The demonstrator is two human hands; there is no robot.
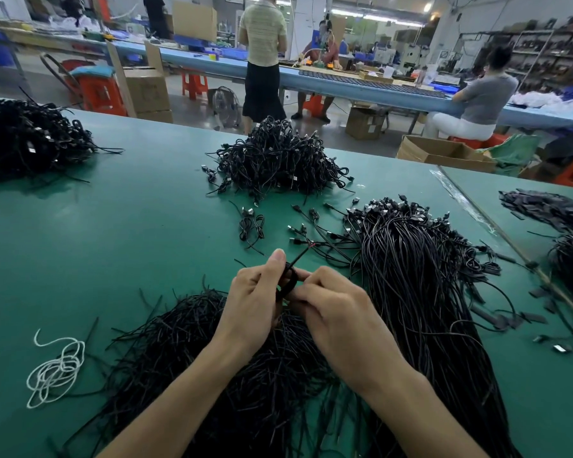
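Both hands meet over the green table (139, 233) around a small coiled black cable (289, 281). My left hand (253, 300) grips the coil, thumb raised along its far side. My right hand (331, 312) pinches the same coil from the right. A loose end of the cable with red at its tip (306, 250) sticks out beyond the fingers. Under my wrists lies a heap of thin black ties (212, 358). A long bundle of straight black cables with plugs (420, 276) lies just to the right.
A pile of coiled cables (278, 160) sits mid-table, another pile (27, 140) at far left. One coiled cable (252, 226) lies alone ahead. White string (55, 368) lies at left. Black pieces (543, 206) lie at far right. People work at benches behind.
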